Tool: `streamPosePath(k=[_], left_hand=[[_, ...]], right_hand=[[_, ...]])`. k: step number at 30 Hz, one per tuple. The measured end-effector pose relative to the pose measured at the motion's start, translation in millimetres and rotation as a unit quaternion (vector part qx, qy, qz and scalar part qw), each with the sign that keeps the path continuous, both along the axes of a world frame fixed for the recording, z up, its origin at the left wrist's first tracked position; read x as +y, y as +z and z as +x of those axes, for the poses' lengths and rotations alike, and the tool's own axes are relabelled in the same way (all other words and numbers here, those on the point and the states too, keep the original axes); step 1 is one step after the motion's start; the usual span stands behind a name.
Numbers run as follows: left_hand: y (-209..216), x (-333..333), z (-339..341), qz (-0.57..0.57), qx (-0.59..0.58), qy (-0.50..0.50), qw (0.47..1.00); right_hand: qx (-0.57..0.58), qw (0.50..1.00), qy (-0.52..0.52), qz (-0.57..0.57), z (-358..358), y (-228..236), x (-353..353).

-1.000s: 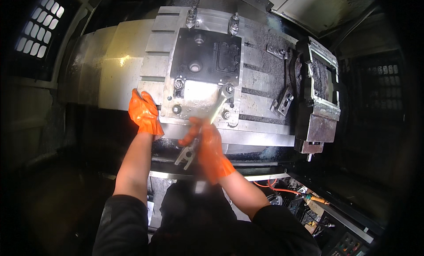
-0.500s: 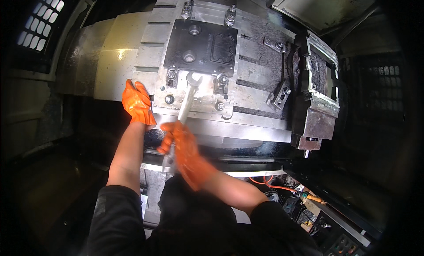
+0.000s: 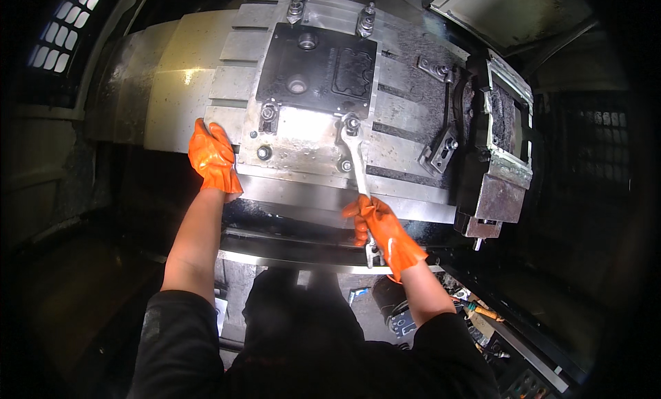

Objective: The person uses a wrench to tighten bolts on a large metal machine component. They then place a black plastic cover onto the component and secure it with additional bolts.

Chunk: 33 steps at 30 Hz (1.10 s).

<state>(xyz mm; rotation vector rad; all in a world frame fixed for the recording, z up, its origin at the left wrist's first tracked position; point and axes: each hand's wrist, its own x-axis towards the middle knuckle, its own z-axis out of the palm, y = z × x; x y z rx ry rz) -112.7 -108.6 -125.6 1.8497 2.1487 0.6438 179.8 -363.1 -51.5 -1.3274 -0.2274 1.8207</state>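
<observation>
- Left of the left hand (image 3: 213, 153), a bright grille (image 3: 67, 28) is breaking the dark wall (image 3: 49, 89).
- Under that hand, resting loose and grasping nothing visible, the slotted metal tabletop (image 3: 234, 86) is extending.
- Ahead and rightward, a black plate (image 3: 317, 68) is lying flat.
- Ahead of the right hand (image 3: 376, 225), the grasped wrench (image 3: 359, 165) is fitting a nut (image 3: 353, 123); shallow seating could be inviting a slip.
- Farther right, a boxy fixture (image 3: 501, 199) is standing.

two orange gloves (image 3: 212, 154), one wrench (image 3: 359, 166)
</observation>
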Motion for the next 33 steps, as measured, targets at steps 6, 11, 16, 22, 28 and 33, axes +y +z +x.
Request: streamPosePath(k=[6,11,16,22,28,33], left_hand=[[5,3,4,-0.003,-0.003,0.005,1.000],[7,4,0,-0.024,-0.008,-0.008,1.000],[10,3,5,0.007,0.004,-0.007,1.000],[7,-1,6,0.028,-0.009,-0.021,0.999],[-12,-3,-3,0.083,0.003,-0.023,0.996],[10,1,13,0.020,-0.004,-0.001,1.000]], right_hand=[[-0.070,0.994,0.063,-0.058,15,28,24],[0.018,0.996,0.052,-0.065,7,51,13],[0.097,0.988,0.035,-0.114,10,65,12],[0.004,0.990,0.036,-0.138,8,62,-4],[0.079,0.988,-0.083,-0.107,-43,49,-7],[0.003,0.997,0.007,-0.079,-35,34,-9]])
